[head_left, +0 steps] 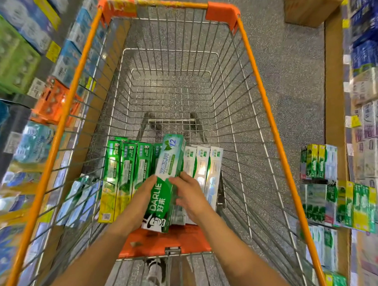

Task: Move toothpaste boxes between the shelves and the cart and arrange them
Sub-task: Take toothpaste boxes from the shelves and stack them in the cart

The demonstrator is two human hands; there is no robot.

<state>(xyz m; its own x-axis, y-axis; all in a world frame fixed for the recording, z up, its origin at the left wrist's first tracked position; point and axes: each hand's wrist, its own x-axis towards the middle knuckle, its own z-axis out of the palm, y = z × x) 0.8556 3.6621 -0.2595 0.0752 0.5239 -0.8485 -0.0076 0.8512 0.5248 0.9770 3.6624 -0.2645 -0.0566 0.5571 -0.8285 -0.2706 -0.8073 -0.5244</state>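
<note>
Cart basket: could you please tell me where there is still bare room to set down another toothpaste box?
The far half of the cart is bare. The near end is crowded: green boxes left, white boxes right.

I see a green-and-white Darlie toothpaste box (167,181) held lengthwise above the cart (271,117), over a row of green boxes (124,176) and white boxes (206,172) lying side by side at its near end. The shelves (339,203) hold more boxes, blurred, probably toothpaste.
</note>
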